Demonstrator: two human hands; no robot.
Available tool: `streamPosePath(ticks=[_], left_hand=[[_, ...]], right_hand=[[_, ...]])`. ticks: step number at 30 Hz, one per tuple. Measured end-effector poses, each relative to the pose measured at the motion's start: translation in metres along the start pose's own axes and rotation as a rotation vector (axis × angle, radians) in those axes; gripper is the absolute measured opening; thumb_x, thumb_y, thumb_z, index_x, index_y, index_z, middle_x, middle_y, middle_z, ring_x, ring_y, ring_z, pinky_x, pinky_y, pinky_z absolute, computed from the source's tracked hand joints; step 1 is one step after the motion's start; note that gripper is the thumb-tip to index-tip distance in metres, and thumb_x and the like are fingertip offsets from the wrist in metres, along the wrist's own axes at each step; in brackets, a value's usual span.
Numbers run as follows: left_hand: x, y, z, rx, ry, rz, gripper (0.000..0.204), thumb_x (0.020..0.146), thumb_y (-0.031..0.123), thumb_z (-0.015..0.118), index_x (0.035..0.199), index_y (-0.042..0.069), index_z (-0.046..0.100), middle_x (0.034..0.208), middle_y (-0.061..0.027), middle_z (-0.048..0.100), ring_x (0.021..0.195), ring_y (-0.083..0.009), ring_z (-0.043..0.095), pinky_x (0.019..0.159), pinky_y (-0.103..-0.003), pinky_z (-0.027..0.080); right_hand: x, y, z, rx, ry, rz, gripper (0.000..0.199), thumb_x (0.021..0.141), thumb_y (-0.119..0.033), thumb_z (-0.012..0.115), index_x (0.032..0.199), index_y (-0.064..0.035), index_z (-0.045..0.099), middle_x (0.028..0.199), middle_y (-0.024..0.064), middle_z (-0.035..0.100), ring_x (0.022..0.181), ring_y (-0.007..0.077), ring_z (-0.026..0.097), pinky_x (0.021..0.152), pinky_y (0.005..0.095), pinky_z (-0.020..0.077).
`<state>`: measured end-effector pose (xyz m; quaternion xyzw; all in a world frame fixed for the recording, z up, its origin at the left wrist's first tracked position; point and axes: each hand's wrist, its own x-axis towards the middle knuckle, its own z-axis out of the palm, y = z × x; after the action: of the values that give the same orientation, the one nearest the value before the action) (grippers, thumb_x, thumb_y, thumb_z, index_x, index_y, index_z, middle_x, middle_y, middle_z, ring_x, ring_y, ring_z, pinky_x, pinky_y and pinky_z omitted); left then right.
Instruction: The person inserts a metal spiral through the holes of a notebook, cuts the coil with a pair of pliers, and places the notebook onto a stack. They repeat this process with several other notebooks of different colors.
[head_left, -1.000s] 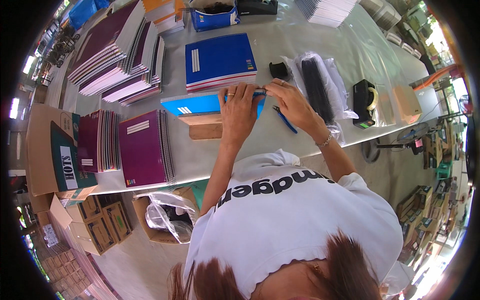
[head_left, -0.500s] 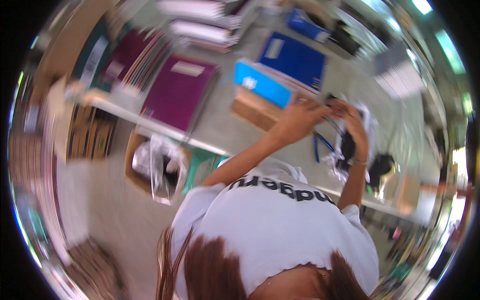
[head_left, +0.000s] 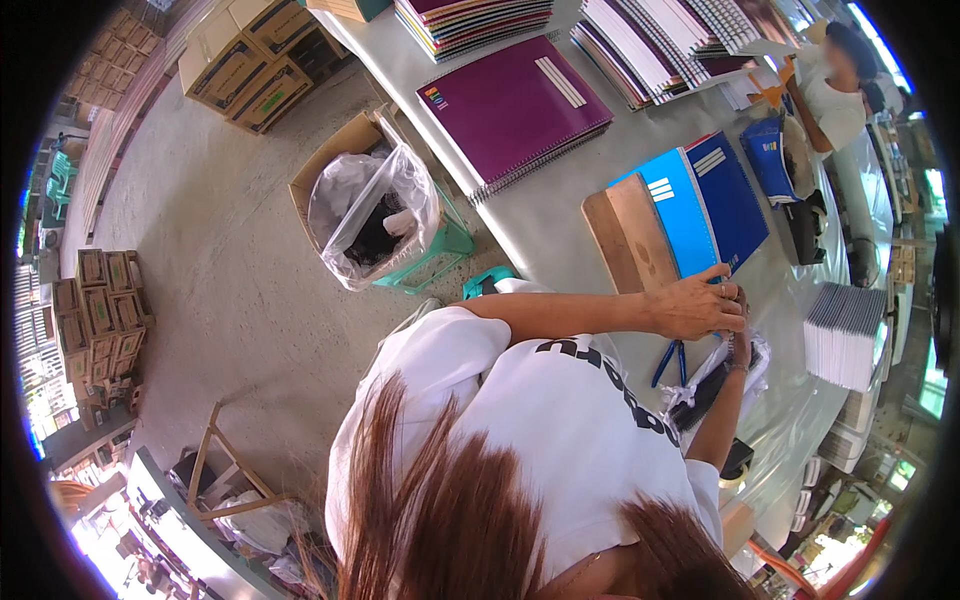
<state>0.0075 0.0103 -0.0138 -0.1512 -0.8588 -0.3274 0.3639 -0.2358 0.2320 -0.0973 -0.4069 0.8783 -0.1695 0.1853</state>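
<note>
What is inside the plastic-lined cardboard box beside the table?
Inside the cardboard box are crumpled clear plastic, black material and a pale piece; whatever lies beneath them is covered.

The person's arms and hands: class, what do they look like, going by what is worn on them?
Short white sleeves leave the forearms bare. The left hand, ungloved, wears a ring; the right hand, partly hidden, has a bracelet at its wrist.
</note>
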Motion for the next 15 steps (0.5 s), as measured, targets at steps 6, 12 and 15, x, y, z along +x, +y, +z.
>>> streamPosePath(ticks=[6,12,15], left_hand=[[0.000,-0.002,0.000,0.050,-0.035,0.051,0.021,0.083,0.014,0.061,0.103,0.020,0.057,0.094,0.0016,0.059,0.109,-0.0208,0.051,0.109,-0.050,0.023],[0.001,-0.004,0.010,0.040,0.059,0.060,0.017,0.083,0.016,0.062,0.099,0.019,0.057,0.091,0.0016,0.059,0.103,-0.0208,0.052,0.108,-0.049,0.025],[-0.004,-0.005,0.009,0.110,0.071,0.030,0.018,0.084,0.017,0.062,0.101,0.018,0.056,0.092,0.0011,0.058,0.102,-0.0200,0.051,0.107,-0.048,0.027]], right_hand=[[-0.011,-0.059,-0.035,0.521,-0.006,0.204,0.064,0.095,-0.036,0.060,0.148,-0.0125,0.033,0.139,0.0145,0.047,0.128,0.0262,0.044,0.105,0.0347,0.0358],[-0.042,-0.150,-0.066,0.549,0.213,0.259,0.058,0.098,-0.046,0.051,0.142,-0.0085,0.044,0.139,0.0108,0.048,0.127,0.0216,0.044,0.103,0.0320,0.0364],[-0.045,-0.175,-0.068,0.533,0.218,0.269,0.058,0.098,-0.047,0.050,0.141,-0.0084,0.044,0.139,0.0110,0.048,0.127,0.0212,0.044,0.101,0.0319,0.0371]])
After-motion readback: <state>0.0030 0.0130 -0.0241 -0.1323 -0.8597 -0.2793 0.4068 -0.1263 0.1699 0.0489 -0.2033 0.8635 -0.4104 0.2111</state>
